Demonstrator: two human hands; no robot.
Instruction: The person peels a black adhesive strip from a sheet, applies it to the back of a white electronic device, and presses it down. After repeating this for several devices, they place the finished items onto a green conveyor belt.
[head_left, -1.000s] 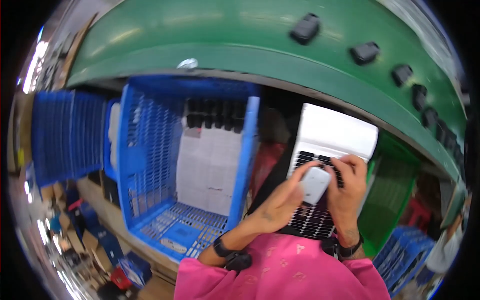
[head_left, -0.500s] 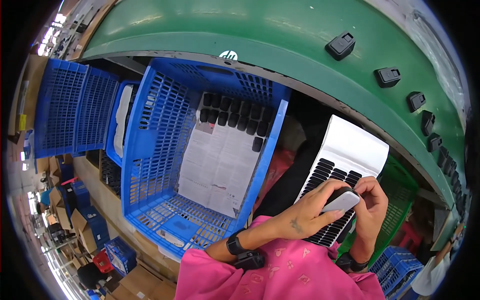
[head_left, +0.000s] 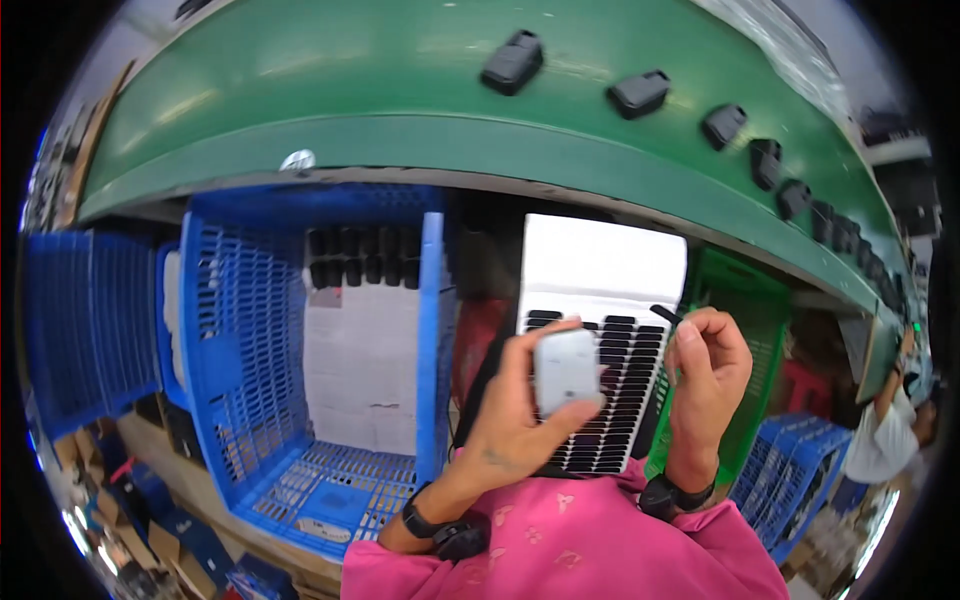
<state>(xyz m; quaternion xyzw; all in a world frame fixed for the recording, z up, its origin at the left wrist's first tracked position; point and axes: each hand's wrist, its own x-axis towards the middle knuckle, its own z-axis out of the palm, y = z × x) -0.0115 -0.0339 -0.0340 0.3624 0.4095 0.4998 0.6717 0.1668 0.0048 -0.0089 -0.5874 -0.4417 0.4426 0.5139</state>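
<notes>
My left hand [head_left: 505,410] grips a small rounded device [head_left: 567,372], its pale grey flat face turned up. Between thumb and forefinger of my right hand [head_left: 708,365], a short black strip [head_left: 664,313] is pinched, apart from the device. Below both hands a white sheet [head_left: 605,255] lies on my lap, its lower part covered with columns of similar black strips [head_left: 612,400]. The device hides some of these columns.
Left of my lap stands a blue crate [head_left: 215,380] with black devices [head_left: 365,258] on paper inside. A green crate [head_left: 745,300] is at the right. Beyond runs a green bench [head_left: 380,90] carrying a row of black devices [head_left: 640,95]. A person [head_left: 885,440] is at far right.
My hands have moved apart; the right now holds a black strip away from the device. The device has turned its pale face up. The whole view has shifted toward the right.
</notes>
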